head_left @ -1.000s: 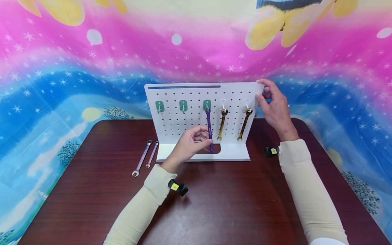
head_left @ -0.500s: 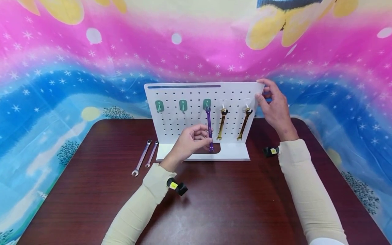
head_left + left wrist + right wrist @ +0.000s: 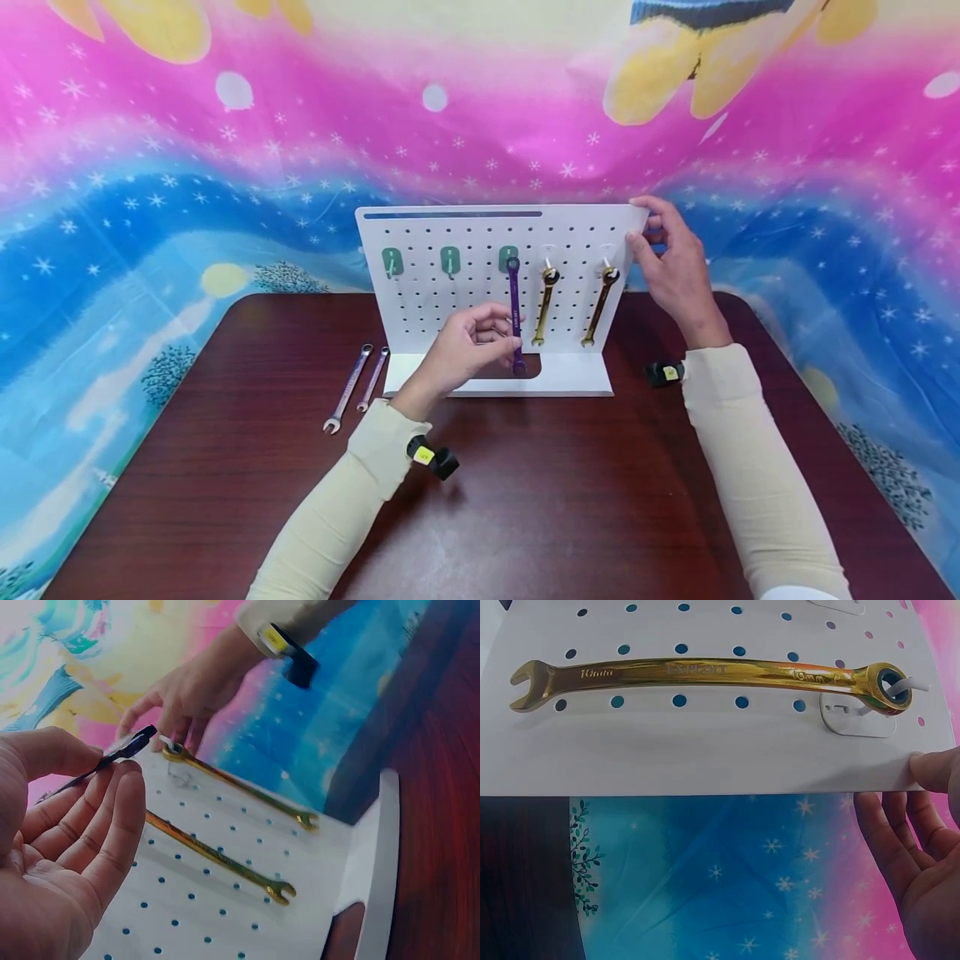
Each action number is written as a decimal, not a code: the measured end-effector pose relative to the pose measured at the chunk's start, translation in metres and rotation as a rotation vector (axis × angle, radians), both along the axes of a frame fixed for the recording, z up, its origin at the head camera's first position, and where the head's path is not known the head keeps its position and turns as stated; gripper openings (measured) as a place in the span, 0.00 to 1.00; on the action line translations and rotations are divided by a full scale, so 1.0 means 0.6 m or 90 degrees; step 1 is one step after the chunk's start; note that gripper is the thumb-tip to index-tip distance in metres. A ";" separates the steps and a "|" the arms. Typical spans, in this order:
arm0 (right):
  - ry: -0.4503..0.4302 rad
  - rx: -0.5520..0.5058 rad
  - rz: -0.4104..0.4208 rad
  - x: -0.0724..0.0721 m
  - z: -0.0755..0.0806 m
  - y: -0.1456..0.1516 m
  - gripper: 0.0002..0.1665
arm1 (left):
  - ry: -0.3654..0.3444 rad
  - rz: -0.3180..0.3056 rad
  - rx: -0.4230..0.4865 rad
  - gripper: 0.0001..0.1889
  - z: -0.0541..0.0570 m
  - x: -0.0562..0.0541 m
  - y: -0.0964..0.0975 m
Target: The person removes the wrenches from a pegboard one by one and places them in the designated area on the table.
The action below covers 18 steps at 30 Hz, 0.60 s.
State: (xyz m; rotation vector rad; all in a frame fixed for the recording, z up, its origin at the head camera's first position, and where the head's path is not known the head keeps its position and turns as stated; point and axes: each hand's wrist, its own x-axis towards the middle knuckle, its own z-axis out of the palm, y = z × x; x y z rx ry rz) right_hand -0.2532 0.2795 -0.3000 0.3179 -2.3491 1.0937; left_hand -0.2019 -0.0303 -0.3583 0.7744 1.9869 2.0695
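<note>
My left hand point(image 3: 472, 343) pinches a purple combination wrench point(image 3: 515, 308) near its lower, open end. Its ring end is up, overlapping the third green hook point(image 3: 508, 257) in the head view. The white pegboard point(image 3: 465, 218) stands upright on its base. With thumb in front and fingers behind, my right hand point(image 3: 673, 258) grips the board's upper right edge. Two gold wrenches hang from white hooks: one point(image 3: 545, 308) beside the purple wrench, the other point(image 3: 705, 677), marked 10mm, nearest my right hand with the hook through its ring.
Two more green hooks point(image 3: 392, 261) on the board's left carry nothing. A larger silvery-purple wrench point(image 3: 348, 390) and a smaller one point(image 3: 373, 380) lie on the dark wooden table point(image 3: 525, 492), left of the board. A printed cloth backdrop point(image 3: 480, 108) hangs behind.
The purple wrench's ring end has shifted slightly up and away from the hook in the head view, still pinched by my left hand. My right hand stays on the board's edge.
</note>
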 end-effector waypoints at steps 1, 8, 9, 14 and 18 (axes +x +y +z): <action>0.000 0.000 -0.001 0.000 0.000 0.000 0.29 | 0.005 -0.001 0.003 0.19 0.001 0.000 0.000; -0.002 0.001 -0.003 0.001 0.000 0.001 0.30 | 0.018 0.013 -0.022 0.18 0.004 0.006 -0.008; -0.003 0.001 -0.003 0.001 -0.001 0.001 0.30 | 0.015 0.015 -0.026 0.18 0.003 0.007 -0.010; -0.003 0.001 -0.003 0.000 -0.003 0.002 0.30 | 0.001 0.017 -0.031 0.19 -0.004 0.011 -0.023; -0.001 0.001 -0.001 -0.001 -0.003 0.002 0.30 | -0.001 0.023 -0.048 0.18 -0.007 0.016 -0.038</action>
